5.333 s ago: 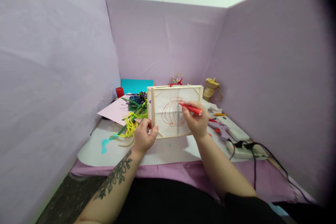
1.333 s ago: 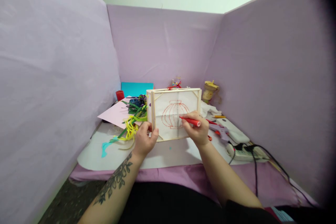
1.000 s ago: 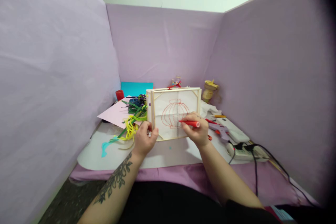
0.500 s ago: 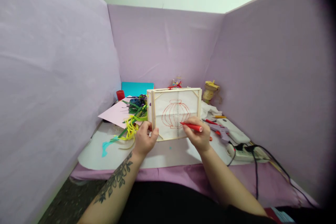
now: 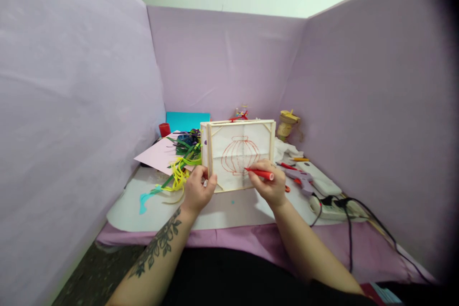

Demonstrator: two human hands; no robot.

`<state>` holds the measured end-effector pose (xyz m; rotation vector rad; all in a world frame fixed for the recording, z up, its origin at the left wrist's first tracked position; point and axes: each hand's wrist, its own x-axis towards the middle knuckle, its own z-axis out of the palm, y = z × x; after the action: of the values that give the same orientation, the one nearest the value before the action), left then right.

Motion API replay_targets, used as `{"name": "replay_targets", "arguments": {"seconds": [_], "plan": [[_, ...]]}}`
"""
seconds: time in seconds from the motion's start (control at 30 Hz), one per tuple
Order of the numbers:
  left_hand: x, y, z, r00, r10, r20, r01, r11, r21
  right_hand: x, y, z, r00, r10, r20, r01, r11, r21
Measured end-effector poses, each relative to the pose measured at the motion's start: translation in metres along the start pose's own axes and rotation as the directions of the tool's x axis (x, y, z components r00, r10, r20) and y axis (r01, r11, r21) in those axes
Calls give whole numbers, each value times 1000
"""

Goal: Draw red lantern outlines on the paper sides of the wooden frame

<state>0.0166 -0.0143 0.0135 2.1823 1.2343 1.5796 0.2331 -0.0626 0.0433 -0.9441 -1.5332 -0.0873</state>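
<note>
A box-shaped wooden frame [image 5: 223,184] with white paper sides stands upright in front of me. On its near side is a red outline drawing of a lantern [image 5: 239,153] with curved ribs. My left hand [image 5: 199,190] grips the frame's lower left corner, thumb on the front. My right hand [image 5: 269,185] holds a red marker [image 5: 263,174], its tip at the lower part of the drawing, near the bottom rim. The fingers of my right hand cover the frame's lower right corner.
Left lie paper strips [image 5: 179,177], a pink sheet [image 5: 156,155] and a blue sheet [image 5: 188,119]. Right are a glue gun [image 5: 304,179], a white case [image 5: 319,179], a power strip [image 5: 335,210] with black cables and a yellowish cup [image 5: 286,126]. Purple panels [image 5: 229,57] enclose the table.
My right hand has shifted slightly left with the marker, so its tip sits a little further left along the drawing's lower edge. The left hand and frame have stayed put.
</note>
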Motion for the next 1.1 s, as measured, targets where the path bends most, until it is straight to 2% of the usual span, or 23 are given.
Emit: {"name": "replay_targets", "arguments": {"seconds": [0.13, 0.47, 0.6, 0.73, 1.1], "plan": [[-1, -1, 0, 1000, -3, 0, 3, 1000, -4, 2, -3, -1, 999, -15, 52, 15, 1000, -5], [0, -1, 0, 999, 33, -14, -33, 999, -16, 1, -3, -1, 1000, -15, 24, 15, 1000, 0], [0, -1, -1, 1000, 23, -9, -23, 1000, -18, 1, -3, -1, 997, -42, 67, 40, 999, 20], [0, -1, 0, 1000, 29, -7, -29, 999, -17, 1, -3, -1, 999, -36, 28, 36, 999, 16], [0, -2, 0, 999, 29, -13, -30, 999, -22, 1, -4, -2, 995, -46, 92, 45, 999, 7]]}}
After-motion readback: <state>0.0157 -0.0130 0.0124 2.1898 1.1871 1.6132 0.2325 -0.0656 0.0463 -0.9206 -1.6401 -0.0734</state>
